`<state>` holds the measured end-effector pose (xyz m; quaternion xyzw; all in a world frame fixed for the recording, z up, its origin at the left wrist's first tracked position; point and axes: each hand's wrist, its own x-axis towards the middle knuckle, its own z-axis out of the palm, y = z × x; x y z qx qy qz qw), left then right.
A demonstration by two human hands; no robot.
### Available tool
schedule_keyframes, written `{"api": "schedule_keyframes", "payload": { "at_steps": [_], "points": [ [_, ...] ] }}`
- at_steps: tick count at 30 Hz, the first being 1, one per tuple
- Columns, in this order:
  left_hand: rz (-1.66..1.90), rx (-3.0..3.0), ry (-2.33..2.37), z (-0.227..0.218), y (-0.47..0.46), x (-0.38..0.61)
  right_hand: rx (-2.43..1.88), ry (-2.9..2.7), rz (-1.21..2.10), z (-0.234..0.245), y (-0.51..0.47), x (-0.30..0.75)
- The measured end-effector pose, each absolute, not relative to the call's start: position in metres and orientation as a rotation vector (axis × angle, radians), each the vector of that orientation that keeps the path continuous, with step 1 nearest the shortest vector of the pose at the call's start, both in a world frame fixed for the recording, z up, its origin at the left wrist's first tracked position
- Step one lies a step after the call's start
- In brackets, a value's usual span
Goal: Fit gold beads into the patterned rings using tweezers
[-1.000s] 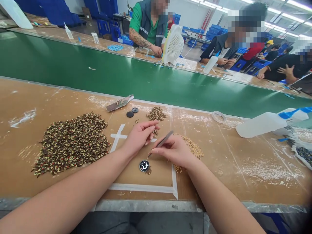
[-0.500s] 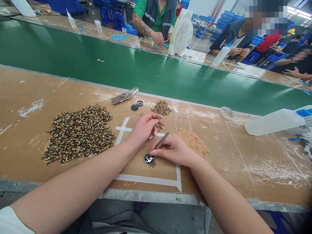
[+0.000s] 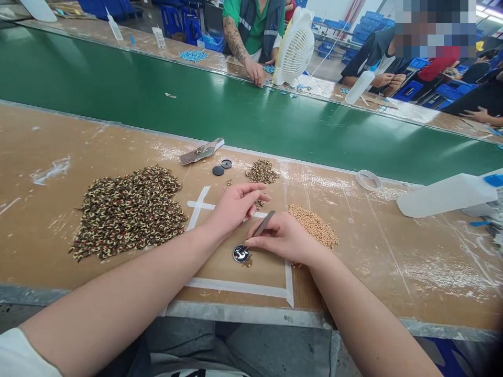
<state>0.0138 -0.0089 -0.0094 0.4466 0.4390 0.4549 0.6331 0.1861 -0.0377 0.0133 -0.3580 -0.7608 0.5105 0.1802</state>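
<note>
My right hand (image 3: 281, 238) pinches a pair of metal tweezers (image 3: 264, 223), tilted, with their tips down at the right side of a small round dish (image 3: 241, 253). Dark, glossy liquid with white reflections fills the dish, and a brown smear lies beside it. Just above and left, my left hand (image 3: 240, 204) hovers with its index finger stretched out and the other fingers loosely bent; I see nothing held in it. Behind its fingertips lie a few small dark-and-cream pieces (image 3: 260, 203), partly hidden. A heap of small tan beads (image 3: 312, 226) is right behind my right hand.
A large heap of dark-and-cream pieces (image 3: 129, 212) lies left, a smaller pile (image 3: 262, 172) farther back. Two black caps (image 3: 218, 170), a tape roll (image 3: 368, 180) and a white bottle (image 3: 446, 196) are on the table. Beyond the green belt (image 3: 196, 99), co-workers sit near a fan (image 3: 294, 47).
The tweezer tips have shifted slightly from over the dish toward its right edge. My left fingers have straightened a little. Across the belt, a co-worker's hand has moved to the belt's edge.
</note>
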Motion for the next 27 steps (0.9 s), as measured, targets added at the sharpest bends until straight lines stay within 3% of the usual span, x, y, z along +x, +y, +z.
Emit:
{"api": "schedule_keyframes", "payload": {
  "at_steps": [11,17,27],
  "points": [
    [1.067,1.032,0.970,-0.009,-0.010,0.016,-1.003,-2.156,1.442,0.012,-0.038,0.186],
    [1.061,1.054,0.976,-0.008,-0.011,0.016,-0.963,-1.835,1.561,0.015,-0.034,0.193],
    [0.942,1.250,1.120,-0.009,-0.014,0.014,-1.103,-1.219,1.134,0.012,-0.007,0.215]
  ]
}}
